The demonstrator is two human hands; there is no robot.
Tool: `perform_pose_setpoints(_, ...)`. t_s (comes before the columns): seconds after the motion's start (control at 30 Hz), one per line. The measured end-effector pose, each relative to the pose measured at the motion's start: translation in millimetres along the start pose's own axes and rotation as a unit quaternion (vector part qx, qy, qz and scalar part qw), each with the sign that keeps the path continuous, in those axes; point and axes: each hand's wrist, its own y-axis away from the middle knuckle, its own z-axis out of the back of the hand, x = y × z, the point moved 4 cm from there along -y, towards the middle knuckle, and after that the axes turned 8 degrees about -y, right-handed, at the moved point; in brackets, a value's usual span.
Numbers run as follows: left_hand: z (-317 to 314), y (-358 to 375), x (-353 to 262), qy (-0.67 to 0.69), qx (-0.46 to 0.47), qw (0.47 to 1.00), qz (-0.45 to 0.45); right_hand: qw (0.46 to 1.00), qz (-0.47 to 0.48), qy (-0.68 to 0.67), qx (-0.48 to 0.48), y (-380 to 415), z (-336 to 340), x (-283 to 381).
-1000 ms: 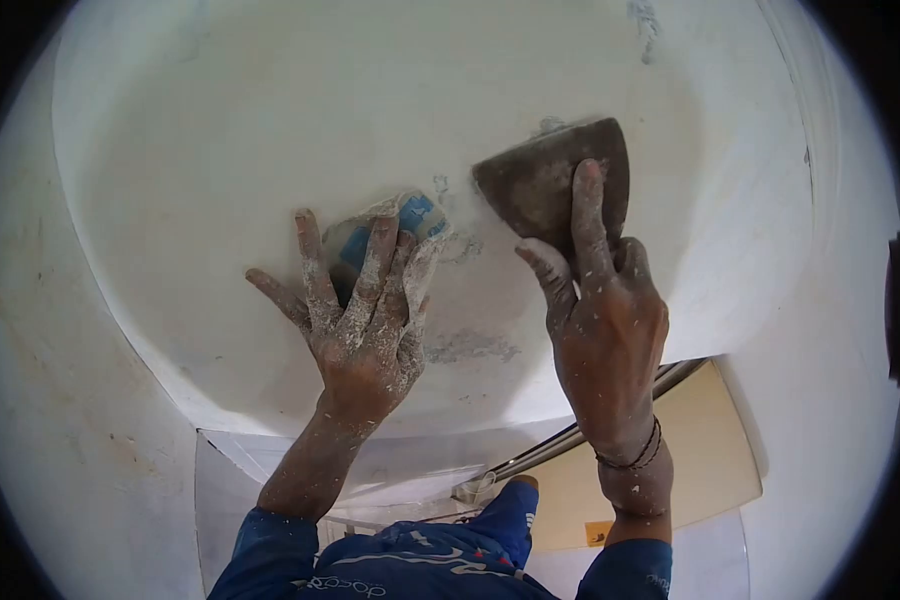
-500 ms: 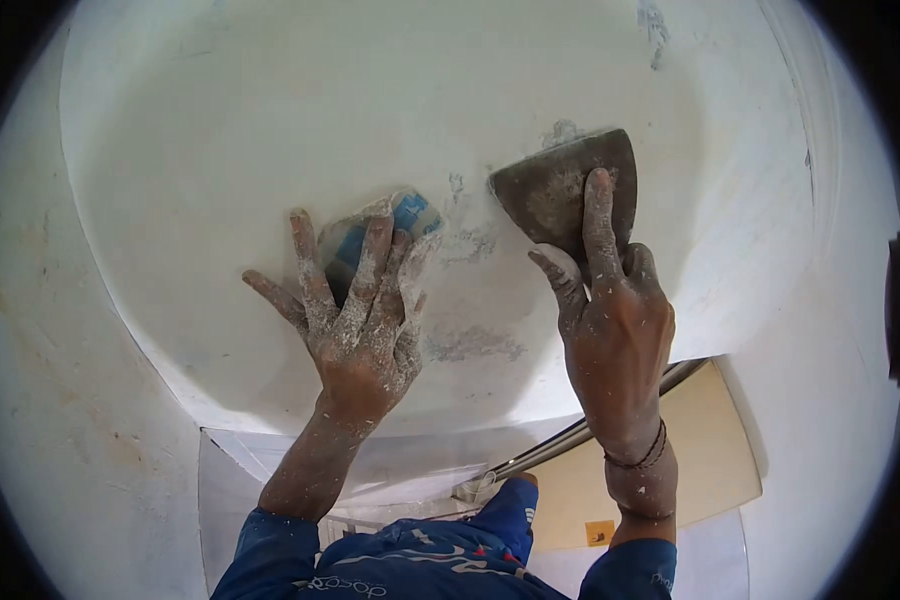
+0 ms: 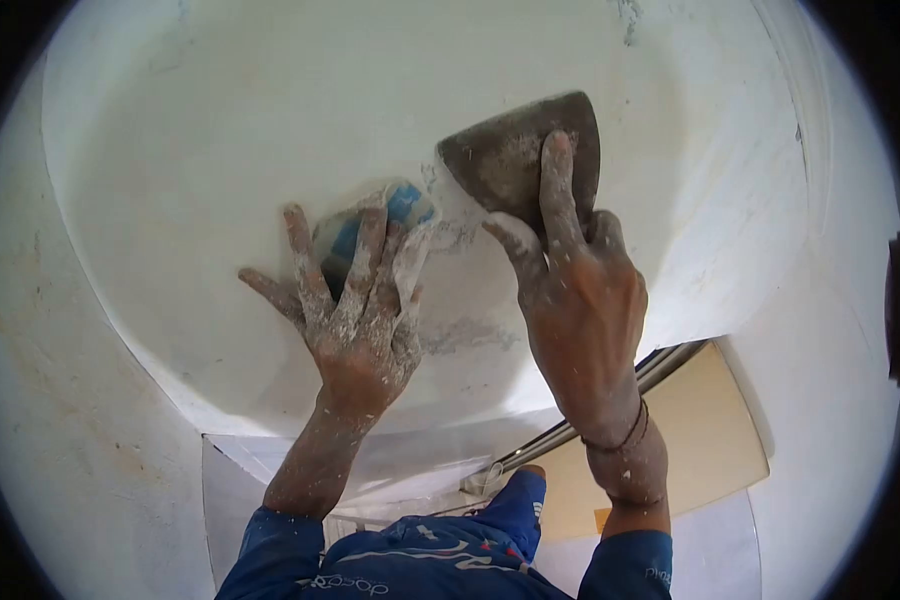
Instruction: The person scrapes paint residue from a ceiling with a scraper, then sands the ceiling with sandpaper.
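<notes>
Gripping a dark, flat, roughly triangular scraper blade (image 3: 500, 160), the right hand (image 3: 585, 300) has its index finger straight along the face, thumb at the lower edge and other fingers curled in; the blade lies at the pale, grey-smudged wall surface (image 3: 270, 110). To its left, the powder-dusted left hand (image 3: 360, 335) holds a crumpled white-and-blue packet (image 3: 407, 206), with 2 fingers splayed apart from the others, near the grey smudges

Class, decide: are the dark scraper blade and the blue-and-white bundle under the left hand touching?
Apart: the head view shows a strip of pale surface between the blade and the bundle.
</notes>
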Motion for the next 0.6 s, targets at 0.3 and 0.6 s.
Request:
perform_pose_setpoints(0.3, 1.2, 1.7, 8.3, 0.003, -0.012, 1.000, 0.006, 1.000, 0.020, -0.006, 0.008, 4.4, 3.7, -8.9)
perform_pose_setpoints(0.6, -1.2, -1.4, 10.4, 0.007, -0.013, 1.000, 0.010, 1.000, 0.013, 0.004, -0.003, 1.2, 1.0, -7.6)
